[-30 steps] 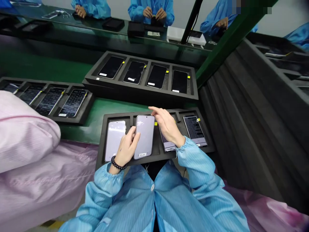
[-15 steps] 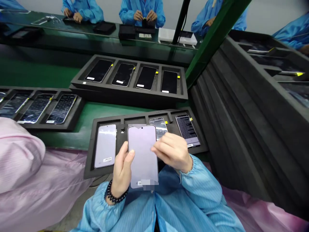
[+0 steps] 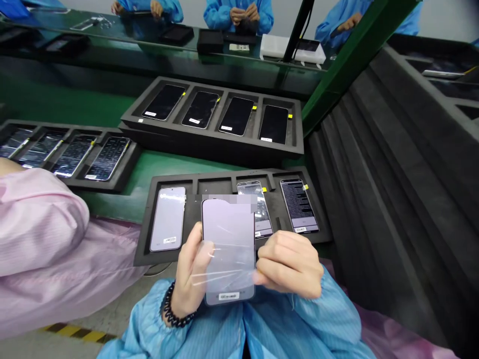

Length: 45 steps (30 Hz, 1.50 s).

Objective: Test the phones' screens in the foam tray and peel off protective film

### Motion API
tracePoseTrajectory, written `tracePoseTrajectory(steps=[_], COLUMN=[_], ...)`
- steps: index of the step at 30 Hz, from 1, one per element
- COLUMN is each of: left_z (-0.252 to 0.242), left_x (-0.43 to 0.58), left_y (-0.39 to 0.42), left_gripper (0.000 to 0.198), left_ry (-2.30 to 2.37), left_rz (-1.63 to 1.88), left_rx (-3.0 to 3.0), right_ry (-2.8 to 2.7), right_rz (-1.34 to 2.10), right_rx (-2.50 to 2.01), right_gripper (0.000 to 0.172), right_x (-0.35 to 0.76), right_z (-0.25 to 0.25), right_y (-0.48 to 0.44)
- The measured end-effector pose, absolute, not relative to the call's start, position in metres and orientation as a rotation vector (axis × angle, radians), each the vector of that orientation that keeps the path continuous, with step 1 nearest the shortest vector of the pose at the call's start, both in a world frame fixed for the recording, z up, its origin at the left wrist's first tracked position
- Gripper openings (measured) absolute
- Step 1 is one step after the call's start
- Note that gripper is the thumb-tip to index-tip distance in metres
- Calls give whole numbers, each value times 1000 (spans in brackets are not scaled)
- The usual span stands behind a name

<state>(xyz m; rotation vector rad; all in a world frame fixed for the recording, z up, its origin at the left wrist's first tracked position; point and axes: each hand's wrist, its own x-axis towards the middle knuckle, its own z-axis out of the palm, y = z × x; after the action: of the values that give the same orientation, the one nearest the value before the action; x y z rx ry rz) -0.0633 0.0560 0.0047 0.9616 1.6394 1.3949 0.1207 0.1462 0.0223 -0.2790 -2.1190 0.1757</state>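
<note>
The phone (image 3: 229,249) sits in our left hand (image 3: 192,274), held above the front edge of the near tray (image 3: 144,249), our thumb over the screen's left border. Our right hand (image 3: 290,264), at the phone's other edge, has its fingertips pressed together on clear film (image 3: 220,274) stretched across that screen. Inside the near tray, the leftmost compartment holds a pale-screened phone (image 3: 168,214), the third a partly hidden phone (image 3: 266,219), and the fourth a text-filled phone (image 3: 298,204). Beyond the near tray, a far tray (image 3: 209,137) cradles four dark-screened phones (image 3: 237,117); left of the near tray, a side tray (image 3: 121,177) shows four more phones (image 3: 108,158).
</note>
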Motion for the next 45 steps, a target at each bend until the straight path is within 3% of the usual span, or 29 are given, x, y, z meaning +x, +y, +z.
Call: tracePoseTrajectory(steps=[10, 18, 27, 32, 36, 45], left_z=[38, 20, 11, 16, 20, 4], left_x=[-51, -53, -64, -60, -58, -53], left_y=[52, 36, 36, 36, 37, 21], left_gripper=[42, 50, 49, 49, 52, 58], left_ry=[1529, 1663, 1497, 1675, 1498, 1776], left_rz=[1426, 1378, 1371, 1429, 1362, 1396], left_rx=[844, 785, 920, 839, 898, 703], right_ry=[-2130, -2235, -2316, -2300, -2280, -2194], right_rz=[77, 25, 78, 78, 69, 108], right_rx=[-238, -477, -412, -373, -408, -255], right_gripper=[30, 47, 42, 42, 41, 50], right_x=[120, 109, 106, 107, 107, 101], right_z=[11, 52, 57, 59, 59, 53], right_y=[134, 130, 129, 130, 128, 125])
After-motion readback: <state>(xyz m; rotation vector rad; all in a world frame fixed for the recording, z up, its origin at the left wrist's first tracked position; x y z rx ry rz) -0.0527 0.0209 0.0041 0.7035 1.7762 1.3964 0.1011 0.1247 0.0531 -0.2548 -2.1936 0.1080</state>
